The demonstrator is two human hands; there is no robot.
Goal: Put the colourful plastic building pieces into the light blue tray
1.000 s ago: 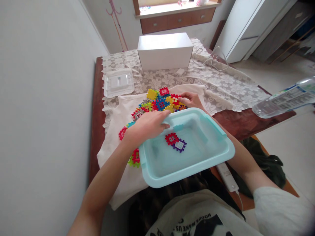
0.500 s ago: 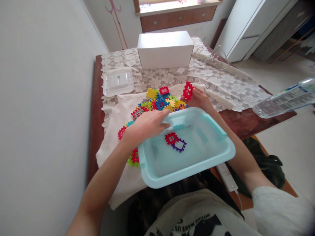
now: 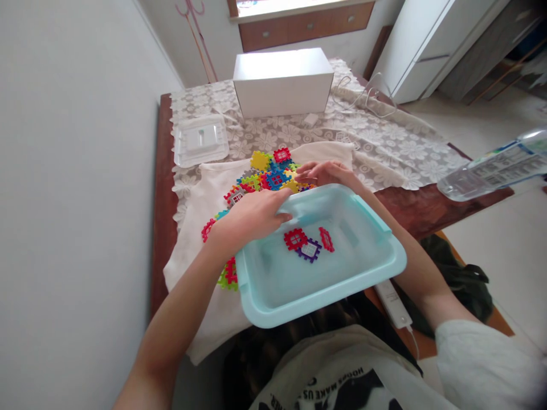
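My left hand (image 3: 262, 213) is closed on the far left rim of a light-blue plastic tub (image 3: 273, 290), which tilts toward me over my lap. Inside the tub lie a red window-shaped building block (image 3: 295, 239), a purple block (image 3: 314, 257) partly under it, and another red block (image 3: 326, 239) to their right. Beyond the far rim, my right hand (image 3: 327, 171) reaches over the pile of colourful interlocking blocks (image 3: 276, 179), its fingers stretched out and holding nothing that I can see. Its fingertips are close to the yellow pieces; the tub hides part of the pile.
A white cloth (image 3: 188, 250) lies under the blocks on the lace-covered table. Farther back are a clear plastic lid (image 3: 200, 141), a large white box (image 3: 284, 85) and a cable. A plastic bottle (image 3: 491, 171) is at the right edge, with a white power strip (image 3: 393, 304) below.
My right hand has let go of the red block, which now lies in the tub. That hand has moved left over the pile. My left hand keeps its hold on the tub.
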